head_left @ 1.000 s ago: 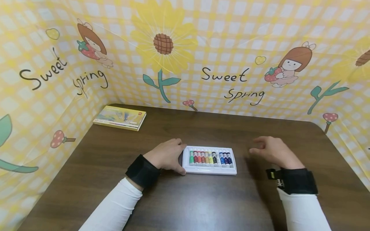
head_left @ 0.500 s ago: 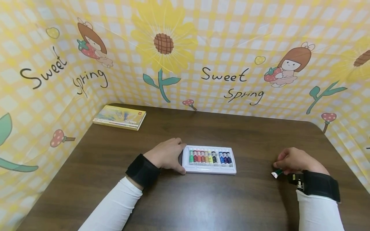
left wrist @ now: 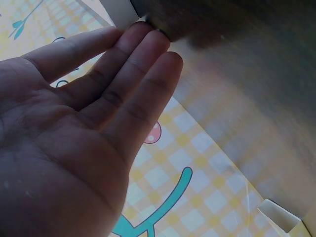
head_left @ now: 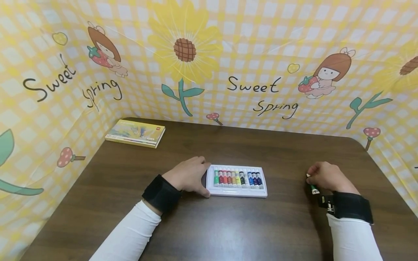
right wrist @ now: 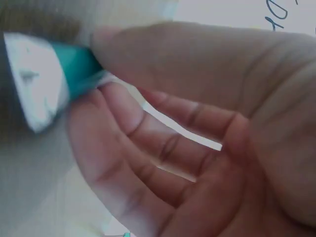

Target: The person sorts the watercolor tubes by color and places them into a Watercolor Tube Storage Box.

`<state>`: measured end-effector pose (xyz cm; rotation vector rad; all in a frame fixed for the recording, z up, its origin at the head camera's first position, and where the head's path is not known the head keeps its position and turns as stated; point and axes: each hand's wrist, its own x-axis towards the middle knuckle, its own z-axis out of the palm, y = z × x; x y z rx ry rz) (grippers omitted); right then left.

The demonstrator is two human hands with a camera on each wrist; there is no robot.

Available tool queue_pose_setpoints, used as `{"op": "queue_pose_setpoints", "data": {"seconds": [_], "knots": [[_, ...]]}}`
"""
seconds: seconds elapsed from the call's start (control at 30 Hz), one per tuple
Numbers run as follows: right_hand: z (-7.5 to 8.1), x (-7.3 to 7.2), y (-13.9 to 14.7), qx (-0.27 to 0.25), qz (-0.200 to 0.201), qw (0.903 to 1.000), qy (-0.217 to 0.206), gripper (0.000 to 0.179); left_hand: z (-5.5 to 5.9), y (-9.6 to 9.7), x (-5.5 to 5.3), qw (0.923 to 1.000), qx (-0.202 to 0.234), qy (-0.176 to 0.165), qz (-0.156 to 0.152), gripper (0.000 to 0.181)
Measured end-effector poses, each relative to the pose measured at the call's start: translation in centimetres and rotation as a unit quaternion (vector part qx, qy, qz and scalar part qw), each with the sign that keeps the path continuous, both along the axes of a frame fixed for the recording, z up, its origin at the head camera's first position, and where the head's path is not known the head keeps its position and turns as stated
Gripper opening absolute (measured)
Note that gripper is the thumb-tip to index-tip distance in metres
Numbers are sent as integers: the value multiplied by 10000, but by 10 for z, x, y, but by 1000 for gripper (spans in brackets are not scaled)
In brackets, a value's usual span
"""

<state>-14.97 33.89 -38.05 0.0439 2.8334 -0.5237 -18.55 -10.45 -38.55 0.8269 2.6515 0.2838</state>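
Observation:
A white tray (head_left: 241, 193) of several small paint tubes (head_left: 228, 177) lies mid-table in the head view, with a gap in the row beside the black tube. My left hand (head_left: 189, 175) holds its left end, thumb at the near corner and fingers at the far one. The left wrist view shows those fingers (left wrist: 140, 103) nearly straight, tips by the tray's white edge (left wrist: 118, 12). Right of the tray, my right hand (head_left: 328, 177) pinches a green paint tube (head_left: 314, 188) between thumb and fingertips, close over the table. Its flat silvery end (right wrist: 37, 79) points out of the grip.
At the back left of the brown table (head_left: 228, 228) lies a yellow box (head_left: 137, 132). A checked yellow cloth (head_left: 254, 47) printed with flowers and figures hangs as a wall behind and along both sides. Both wrists wear black bands (head_left: 352, 207).
Over the second, my right hand has moved right, away from the tray, then slightly back left, and the green tube has come into sight in it. My left hand and the tray stay put.

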Motion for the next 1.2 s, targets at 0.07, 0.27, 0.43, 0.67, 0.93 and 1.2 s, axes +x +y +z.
{"op": "queue_pose_setpoints", "data": {"seconds": [0.07,0.27,0.43,0.67,0.93,1.2], "knots": [[-1,0,-2,28,-50,10000,61,25,0,0,0,10000,-6,-13,12,93],[-1,0,-7,137,-231,9995,151,26,-2,0,-1,10000,-2,-6,32,92],[-1,0,-10,155,-406,9990,129,20,-1,0,0,10000,-10,12,26,93],[-2,1,-10,174,-463,9985,246,16,-1,0,0,10000,30,15,11,93],[2,1,-6,248,-361,9984,362,17,-1,0,0,10000,0,6,54,93],[1,3,-2,275,-642,9965,467,21,-1,0,0,10000,-19,4,62,93]]}}
